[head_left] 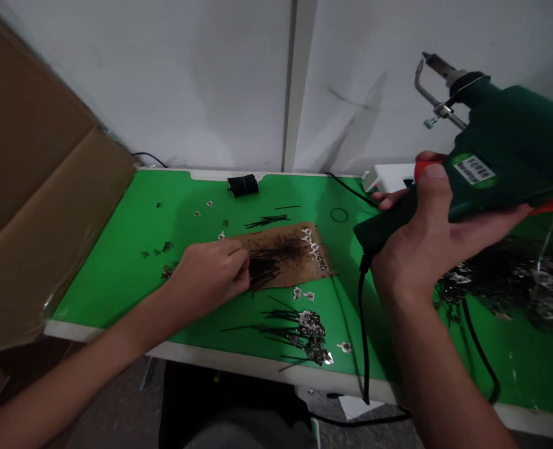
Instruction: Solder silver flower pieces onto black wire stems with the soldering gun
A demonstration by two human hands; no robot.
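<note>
My right hand [429, 231] is wrapped round the handle of a green soldering gun [496, 131], held up above the table with its metal tip and bent feed tube pointing up and left. Fingers curled, my left hand [215, 268] is closed at the left ends of thin black wires [264, 268]; its fingertips are hidden. The wires lie on a scorched brown board [295, 277]. Small metal terminals [314, 249] form a row along the board's right side. Nearer me lies a pile of black wires with metal terminals [309, 333] at their ends.
The green tabletop [108, 249] has a white front edge. A cardboard box [33, 187] stands at left. Near the wall are a black bundle [243, 186] and a white device [389, 178]. A dark heap of wired terminals [505, 280] lies at right. The gun's cord [361, 337] hangs down.
</note>
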